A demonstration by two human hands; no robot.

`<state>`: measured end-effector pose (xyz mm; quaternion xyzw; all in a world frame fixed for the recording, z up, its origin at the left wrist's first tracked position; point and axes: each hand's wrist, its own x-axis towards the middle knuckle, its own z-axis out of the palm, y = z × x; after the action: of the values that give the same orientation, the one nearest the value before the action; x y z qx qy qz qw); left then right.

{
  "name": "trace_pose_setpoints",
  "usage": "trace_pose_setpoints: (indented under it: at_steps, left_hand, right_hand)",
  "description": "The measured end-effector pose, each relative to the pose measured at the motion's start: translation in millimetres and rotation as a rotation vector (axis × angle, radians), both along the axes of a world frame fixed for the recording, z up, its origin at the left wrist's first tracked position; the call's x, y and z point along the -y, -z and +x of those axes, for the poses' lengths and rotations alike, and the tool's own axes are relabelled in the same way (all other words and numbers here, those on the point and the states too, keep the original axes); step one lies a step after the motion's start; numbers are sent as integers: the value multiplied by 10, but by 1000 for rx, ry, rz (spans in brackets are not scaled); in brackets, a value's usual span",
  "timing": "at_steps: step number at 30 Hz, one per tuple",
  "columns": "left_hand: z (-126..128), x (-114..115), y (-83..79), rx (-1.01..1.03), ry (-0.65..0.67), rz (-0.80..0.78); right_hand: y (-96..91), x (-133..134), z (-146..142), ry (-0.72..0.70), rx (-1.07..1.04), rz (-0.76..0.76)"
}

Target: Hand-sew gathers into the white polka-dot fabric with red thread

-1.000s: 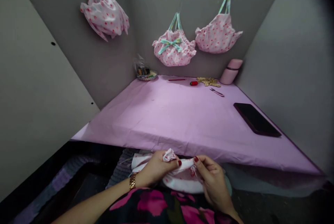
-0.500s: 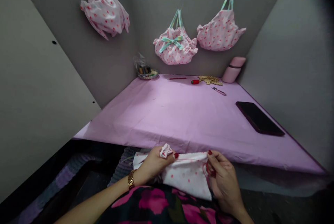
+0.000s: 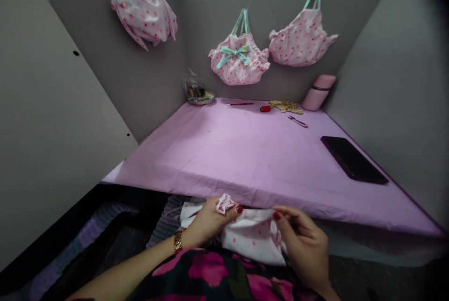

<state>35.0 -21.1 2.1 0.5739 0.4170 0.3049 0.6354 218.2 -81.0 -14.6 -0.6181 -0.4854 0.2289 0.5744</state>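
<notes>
Over my lap, just below the table's front edge, I hold a piece of white fabric with pink dots (image 3: 249, 241). My left hand (image 3: 206, 222) is closed on a bunched end of it, with a gold bracelet on the wrist. A hand's width to the right, my right hand (image 3: 304, 246) pinches the fabric's upper edge between thumb and forefinger. The cloth hangs slack between the two hands.
A table under a lilac cloth (image 3: 245, 161) fills the middle. On it lie a dark phone (image 3: 353, 160), small snips (image 3: 298, 121), a red spool (image 3: 265, 109), a red pencil (image 3: 240, 103), wooden pieces (image 3: 286, 106), a pink bottle (image 3: 318, 91) and a dish of threads (image 3: 198, 96). Three dotted pouches (image 3: 239, 60) hang on the grey walls.
My right hand drew the fabric's edge out to the right, spreading the cloth, then came back a little so it sags. My left hand kept its grip.
</notes>
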Motion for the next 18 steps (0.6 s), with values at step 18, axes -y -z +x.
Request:
trace_pose_setpoints:
  at_steps: [18]
  left_hand:
    - [25, 14, -50, 14, 54, -26]
  right_hand:
    - [-264, -56, -113, -436, 67, -242]
